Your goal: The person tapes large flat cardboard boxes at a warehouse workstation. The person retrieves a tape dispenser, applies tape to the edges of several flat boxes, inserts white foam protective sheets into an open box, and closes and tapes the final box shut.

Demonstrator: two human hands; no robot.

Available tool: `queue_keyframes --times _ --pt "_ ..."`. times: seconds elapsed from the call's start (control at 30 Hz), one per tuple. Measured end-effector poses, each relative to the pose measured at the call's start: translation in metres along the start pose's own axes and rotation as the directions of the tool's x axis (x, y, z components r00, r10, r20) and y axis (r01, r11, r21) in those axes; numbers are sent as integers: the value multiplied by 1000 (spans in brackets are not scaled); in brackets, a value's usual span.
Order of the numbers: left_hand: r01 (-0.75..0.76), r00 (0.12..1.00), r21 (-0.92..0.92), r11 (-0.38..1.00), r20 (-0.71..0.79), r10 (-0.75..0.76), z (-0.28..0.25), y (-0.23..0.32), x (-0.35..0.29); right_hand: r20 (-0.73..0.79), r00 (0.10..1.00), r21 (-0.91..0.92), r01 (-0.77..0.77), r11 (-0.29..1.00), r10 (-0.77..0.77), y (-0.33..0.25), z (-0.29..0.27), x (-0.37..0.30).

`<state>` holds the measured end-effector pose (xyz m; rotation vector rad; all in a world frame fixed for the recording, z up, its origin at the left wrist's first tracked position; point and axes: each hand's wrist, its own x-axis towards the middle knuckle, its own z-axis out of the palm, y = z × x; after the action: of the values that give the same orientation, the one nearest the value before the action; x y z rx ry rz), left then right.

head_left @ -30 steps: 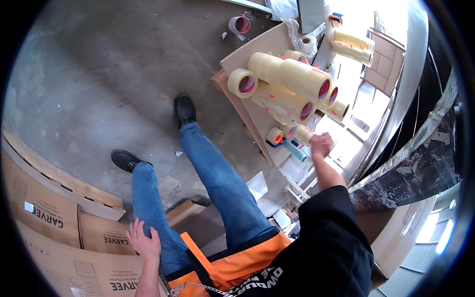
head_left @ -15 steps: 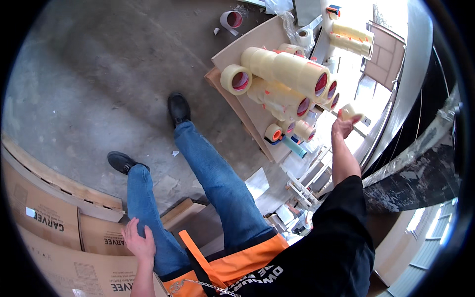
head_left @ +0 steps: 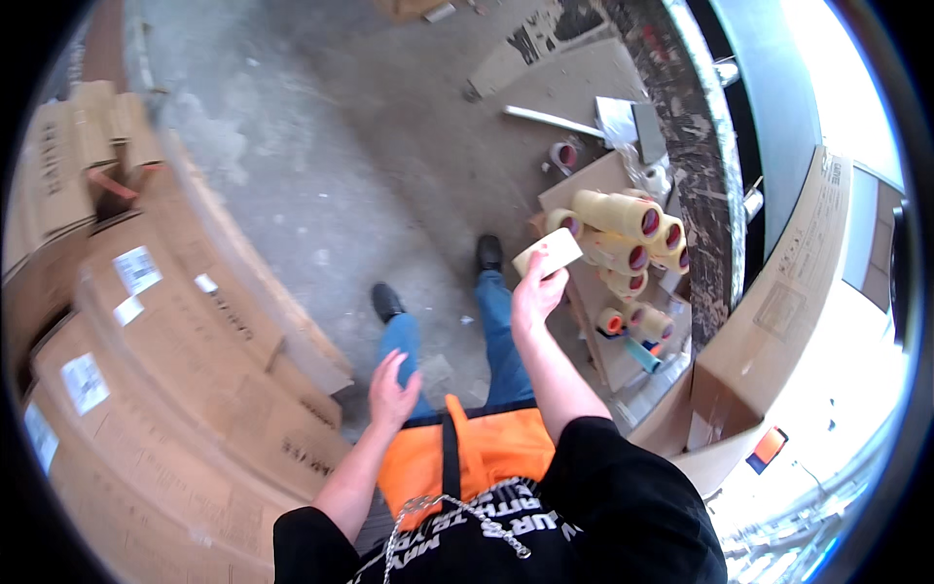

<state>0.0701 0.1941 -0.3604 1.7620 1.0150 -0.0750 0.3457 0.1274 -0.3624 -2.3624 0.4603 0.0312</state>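
Observation:
My right hand (head_left: 537,294) is closed around a pale yellow roll of packing tape (head_left: 551,252), held out in front of me. Beyond and to the right of it, several more tape rolls (head_left: 618,212) lie stacked in rows on a low wooden board (head_left: 584,177). Their red-lined cores face right. A tape dispenser with an orange hub (head_left: 610,321) and a teal tube (head_left: 644,356) sit at the near end of that board. My left hand (head_left: 391,389) hangs over my left leg, fingers apart, with nothing in it.
Stacked brown cartons (head_left: 185,321) on a wooden pallet (head_left: 255,255) line the left side. A large open cardboard box (head_left: 769,311) stands at the right, with a worn dark edge (head_left: 696,146) behind the tape rolls. A loose tape roll (head_left: 562,154) and a white strip (head_left: 553,121) lie farther off.
My right hand, with the tape roll, has come from the far right to the front of my body. The view has turned, bringing more cartons in at left. My left hand stays empty.

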Motion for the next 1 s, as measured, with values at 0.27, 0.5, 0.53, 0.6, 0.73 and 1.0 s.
queue_keyframes --times 0.27,0.5,0.53,0.6,0.73,1.0 --pt "-307 825 -721 621 123 552 -130 210 -26 83 594 515 662 545 -800 -178 -206 -162" --pt "-735 519 -421 531 153 841 -105 292 -87 -348 386 188 922 340 -855 -178 -396 -113" --pt "-729 543 -404 553 151 826 -94 295 -94 -387 375 89 925 370 -842 -161 -419 -99" --pt "-734 555 -378 564 143 819 -70 309 -104 -356 376 -110 892 438 -856 -135 -461 -63" --pt "-827 457 -267 494 191 869 -14 361 -146 -383 471 -169 810 562 -795 -69 -527 -4" --pt "-809 298 -433 399 283 911 124 485 -215 -565 442 -206 742 638 -696 -18 -623 64"
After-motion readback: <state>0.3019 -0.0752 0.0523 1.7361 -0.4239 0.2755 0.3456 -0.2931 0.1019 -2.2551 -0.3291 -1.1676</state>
